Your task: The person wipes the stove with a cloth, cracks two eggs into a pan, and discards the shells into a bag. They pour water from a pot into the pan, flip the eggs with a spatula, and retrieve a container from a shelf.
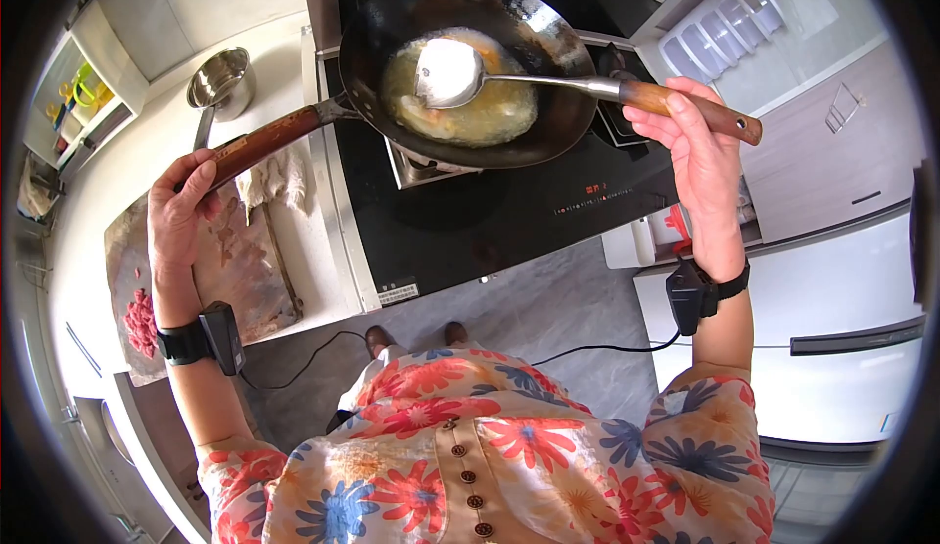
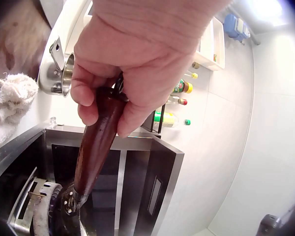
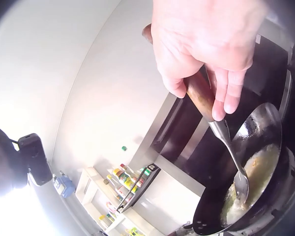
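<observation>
My left hand (image 1: 181, 206) grips the brown wooden handle (image 2: 98, 142) of a dark wok (image 1: 573, 74), which is tilted over the stove. In my right hand (image 1: 697, 147) is a metal spatula (image 1: 558, 83) with a wooden handle; fingers and thumb hold that handle from both sides. The spatula's blade (image 3: 241, 187) dips into the wok, over a yellowish, bubbling egg-like food in liquid (image 1: 490, 123). In the right wrist view the blade's tip touches the pale food. Part of the food lies hidden under the blade.
A black cooktop (image 1: 460, 240) lies under the wok. To the left are a steel saucepan (image 1: 223, 84), a white cloth (image 1: 279, 184) and a cutting board (image 1: 259, 289) with chopped raw meat (image 1: 141, 324). Bottles (image 2: 169, 119) stand by the wall.
</observation>
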Motion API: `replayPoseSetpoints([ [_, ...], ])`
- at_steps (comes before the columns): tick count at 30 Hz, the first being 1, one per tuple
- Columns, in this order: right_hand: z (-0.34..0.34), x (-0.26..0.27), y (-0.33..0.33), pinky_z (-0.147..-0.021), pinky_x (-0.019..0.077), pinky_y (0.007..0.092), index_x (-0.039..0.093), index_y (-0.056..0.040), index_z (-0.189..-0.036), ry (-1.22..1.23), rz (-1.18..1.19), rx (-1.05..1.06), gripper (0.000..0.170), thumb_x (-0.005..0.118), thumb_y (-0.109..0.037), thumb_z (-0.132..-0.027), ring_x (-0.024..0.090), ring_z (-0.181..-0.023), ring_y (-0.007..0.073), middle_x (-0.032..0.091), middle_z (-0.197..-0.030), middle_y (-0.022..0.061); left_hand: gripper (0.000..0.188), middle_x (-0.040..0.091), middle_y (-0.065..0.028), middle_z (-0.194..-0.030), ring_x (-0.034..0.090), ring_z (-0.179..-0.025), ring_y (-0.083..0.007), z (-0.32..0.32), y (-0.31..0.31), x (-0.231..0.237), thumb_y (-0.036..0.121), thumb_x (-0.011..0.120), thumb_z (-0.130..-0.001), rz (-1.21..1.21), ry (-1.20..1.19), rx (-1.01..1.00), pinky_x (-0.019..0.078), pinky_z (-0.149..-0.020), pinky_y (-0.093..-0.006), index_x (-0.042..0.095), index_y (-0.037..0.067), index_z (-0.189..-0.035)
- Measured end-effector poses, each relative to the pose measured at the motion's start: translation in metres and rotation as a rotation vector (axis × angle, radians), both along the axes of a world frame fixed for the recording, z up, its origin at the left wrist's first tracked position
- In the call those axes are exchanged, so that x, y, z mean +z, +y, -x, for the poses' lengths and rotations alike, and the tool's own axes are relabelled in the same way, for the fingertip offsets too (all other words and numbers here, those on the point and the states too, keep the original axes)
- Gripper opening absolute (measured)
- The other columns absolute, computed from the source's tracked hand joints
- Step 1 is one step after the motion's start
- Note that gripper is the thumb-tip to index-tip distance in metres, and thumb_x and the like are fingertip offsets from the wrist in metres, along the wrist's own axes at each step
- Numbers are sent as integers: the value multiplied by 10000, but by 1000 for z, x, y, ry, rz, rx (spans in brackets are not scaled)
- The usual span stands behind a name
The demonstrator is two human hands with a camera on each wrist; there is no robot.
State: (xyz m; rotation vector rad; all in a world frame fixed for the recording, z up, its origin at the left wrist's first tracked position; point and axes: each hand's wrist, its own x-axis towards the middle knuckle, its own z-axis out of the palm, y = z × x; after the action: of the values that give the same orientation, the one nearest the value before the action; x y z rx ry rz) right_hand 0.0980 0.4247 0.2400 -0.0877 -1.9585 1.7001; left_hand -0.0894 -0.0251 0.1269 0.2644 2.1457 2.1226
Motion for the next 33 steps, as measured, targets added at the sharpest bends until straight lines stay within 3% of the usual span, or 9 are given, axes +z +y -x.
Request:
replayPoseSetpoints([
  [14,32,-18,-20,-764,534,277,558,25,-1061,72,-191,90,240,625,-72,-852,654,-848,204,644,-956,136,262,572,8,-764,488,-543,-53,1,-3,1,181,628,-867,16,-16,-15,379,-497,-181,607,14,-1068],
  [17,30,-18,-20,-776,529,275,559,23,-1061,60,-256,76,231,619,-44,-849,647,-863,194,637,-956,121,295,580,3,-799,492,-568,-53,1,-9,5,234,607,-882,68,9,-96,381,-519,-181,599,25,-1089],
  [24,9,-3,-15,-811,520,288,552,27,-1051,48,-305,-82,207,592,4,-849,637,-888,215,603,-998,109,410,611,-14,-913,530,-768,-60,31,-53,10,375,526,-913,22,-62,-77,400,-625,-206,559,50,-1160],
  [27,6,1,-10,-821,512,291,553,22,-1051,101,-327,-151,213,607,-12,-847,635,-895,216,606,-992,115,401,613,-12,-961,541,-829,-78,49,-64,15,375,539,-901,280,-15,1,404,-674,-226,573,61,-1150],
  [33,18,-16,8,-830,517,296,556,17,-1047,52,-284,-270,211,606,0,-843,636,-882,221,602,-1002,123,377,624,-46,-1002,550,-888,-118,102,-74,-9,288,624,-839,534,64,49,419,-741,-263,598,37,-1120],
])
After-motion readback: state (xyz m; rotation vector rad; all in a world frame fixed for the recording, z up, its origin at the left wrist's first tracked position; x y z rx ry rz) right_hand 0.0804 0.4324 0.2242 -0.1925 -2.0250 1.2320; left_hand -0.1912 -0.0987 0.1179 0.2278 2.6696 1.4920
